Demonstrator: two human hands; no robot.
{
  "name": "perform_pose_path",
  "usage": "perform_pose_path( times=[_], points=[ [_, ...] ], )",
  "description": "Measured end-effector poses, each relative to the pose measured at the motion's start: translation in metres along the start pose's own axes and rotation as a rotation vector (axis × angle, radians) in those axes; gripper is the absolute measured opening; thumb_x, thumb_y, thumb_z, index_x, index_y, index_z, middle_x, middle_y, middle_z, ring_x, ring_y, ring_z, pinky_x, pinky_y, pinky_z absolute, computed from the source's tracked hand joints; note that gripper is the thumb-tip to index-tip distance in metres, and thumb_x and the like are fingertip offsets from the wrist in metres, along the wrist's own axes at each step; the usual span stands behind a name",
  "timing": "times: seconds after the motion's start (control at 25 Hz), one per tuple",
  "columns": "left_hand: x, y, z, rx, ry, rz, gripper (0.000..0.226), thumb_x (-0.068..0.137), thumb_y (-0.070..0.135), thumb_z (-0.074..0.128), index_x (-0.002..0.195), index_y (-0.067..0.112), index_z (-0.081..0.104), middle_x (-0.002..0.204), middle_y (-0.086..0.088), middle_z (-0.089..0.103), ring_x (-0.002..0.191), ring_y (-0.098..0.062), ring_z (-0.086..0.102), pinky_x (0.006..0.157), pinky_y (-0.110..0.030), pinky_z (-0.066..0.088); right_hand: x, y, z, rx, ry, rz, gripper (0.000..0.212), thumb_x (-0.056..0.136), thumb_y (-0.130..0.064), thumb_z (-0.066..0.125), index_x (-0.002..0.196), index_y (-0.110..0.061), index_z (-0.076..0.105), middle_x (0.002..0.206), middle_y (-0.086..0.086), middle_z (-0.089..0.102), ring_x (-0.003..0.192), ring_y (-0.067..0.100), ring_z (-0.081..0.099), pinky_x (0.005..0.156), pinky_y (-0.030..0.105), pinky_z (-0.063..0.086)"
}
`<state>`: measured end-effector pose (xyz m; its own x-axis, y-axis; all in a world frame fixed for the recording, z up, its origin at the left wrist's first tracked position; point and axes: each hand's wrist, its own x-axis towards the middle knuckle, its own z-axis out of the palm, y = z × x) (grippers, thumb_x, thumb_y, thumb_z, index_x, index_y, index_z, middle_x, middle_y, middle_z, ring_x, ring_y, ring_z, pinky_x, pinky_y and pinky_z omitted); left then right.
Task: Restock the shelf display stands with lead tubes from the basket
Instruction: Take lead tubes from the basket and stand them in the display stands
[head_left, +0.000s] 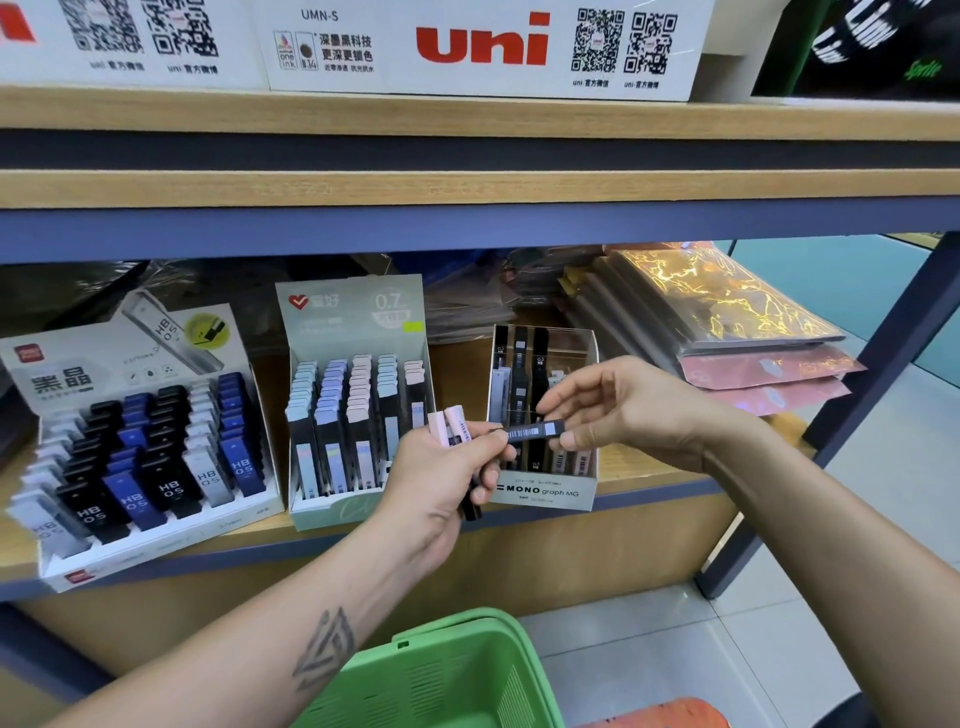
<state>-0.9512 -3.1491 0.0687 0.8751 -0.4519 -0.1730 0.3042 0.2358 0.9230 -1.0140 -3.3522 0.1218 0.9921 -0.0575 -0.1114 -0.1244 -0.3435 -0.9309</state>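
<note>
Up top, a wide white cardboard display box (483, 49) with a big red "uni" logo and black QR codes sits on the pale wooden upper shelf board (467, 117), and a second white box with QR codes (130, 41) stands just to its left. Off in the top right corner, a black item with white and green lettering (872, 47), too cropped to identify. Down on the lower level, at the right, a slanting stack of plastic-wrapped flat packs (727, 312): the top one is dark with gold marbling, pink ones lie beneath. A dark blue metal shelf upright (878, 374) runs diagonally down the right side, and pale tiled floor (727, 649) shows below.
</note>
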Motion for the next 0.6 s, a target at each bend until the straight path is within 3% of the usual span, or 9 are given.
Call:
perform_pose_path(
  times=[0.12, 0.36, 0.48, 0.6],
  points=[
    [0.000, 0.001, 0.000, -0.023, 0.005, -0.013, 0.007, 0.091, -0.006, 0.064, 0.098, -0.007, 0.064, 0.075, -0.019, 0.067, 0.046, -0.011, 0.046, 0.039, -0.018, 0.031, 0.001, 0.000, 0.002, 0.017, -0.020, -0.010, 0.039, 0.074, 0.014, 0.078, 0.108, -0.004, 0.073, 0.104, 0.022, 0.073, 0.103, 0.047, 0.067, 0.094, 0.052, 0.057],
    [-0.002, 0.002, -0.002, -0.019, -0.015, -0.019, 0.011, 0.091, -0.005, 0.065, 0.100, -0.010, 0.065, 0.078, -0.021, 0.069, 0.048, -0.012, 0.046, 0.039, -0.018, 0.031, 0.003, -0.001, 0.008, 0.172, 0.056, -0.012, 0.027, 0.079, 0.011, 0.074, 0.103, 0.000, 0.074, 0.097, 0.022, 0.073, 0.089, 0.031, 0.072, 0.082, 0.034, 0.061],
    [-0.005, 0.003, 0.000, -0.011, -0.056, -0.034, 0.015, 0.091, -0.003, 0.066, 0.104, -0.010, 0.065, 0.077, -0.019, 0.069, 0.047, -0.012, 0.045, 0.039, -0.018, 0.031, 0.010, -0.009, 0.013, 0.337, 0.226, -0.061, 0.025, 0.081, 0.008, 0.073, 0.103, -0.003, 0.076, 0.093, 0.017, 0.074, 0.085, 0.025, 0.072, 0.078, 0.029, 0.061],
    [-0.007, 0.006, 0.000, -0.023, -0.081, -0.079, 0.014, 0.092, -0.003, 0.064, 0.105, -0.009, 0.066, 0.073, -0.017, 0.068, 0.047, -0.012, 0.046, 0.039, -0.017, 0.031, 0.025, -0.024, 0.001, -0.110, 0.598, -0.258, 0.023, 0.083, -0.006, 0.079, 0.104, -0.013, 0.075, 0.091, 0.000, 0.075, 0.085, 0.012, 0.072, 0.080, 0.024, 0.058]
  ],
)
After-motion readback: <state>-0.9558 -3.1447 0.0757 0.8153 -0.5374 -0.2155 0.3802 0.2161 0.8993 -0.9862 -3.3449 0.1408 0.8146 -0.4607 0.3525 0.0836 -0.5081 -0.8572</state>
